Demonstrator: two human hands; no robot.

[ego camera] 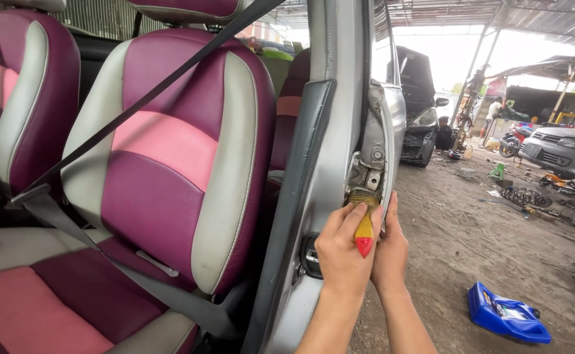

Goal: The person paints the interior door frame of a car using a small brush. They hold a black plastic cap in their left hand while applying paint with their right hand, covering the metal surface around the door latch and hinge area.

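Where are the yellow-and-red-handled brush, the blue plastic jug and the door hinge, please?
Yellow-and-red-handled brush [364, 231]: head view, on the yellow handle.
Blue plastic jug [507, 319]: head view, on its side face.
Door hinge [368, 176]: head view, on the metal bracket.

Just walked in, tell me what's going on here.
A person stands at the open side of a silver car, both hands at the door pillar. The left hand grips a paintbrush with a yellow and red handle, its bristles up against the metal bracket on the pillar. The right hand sits just behind the brush. A blue plastic can lies on the dirt ground.
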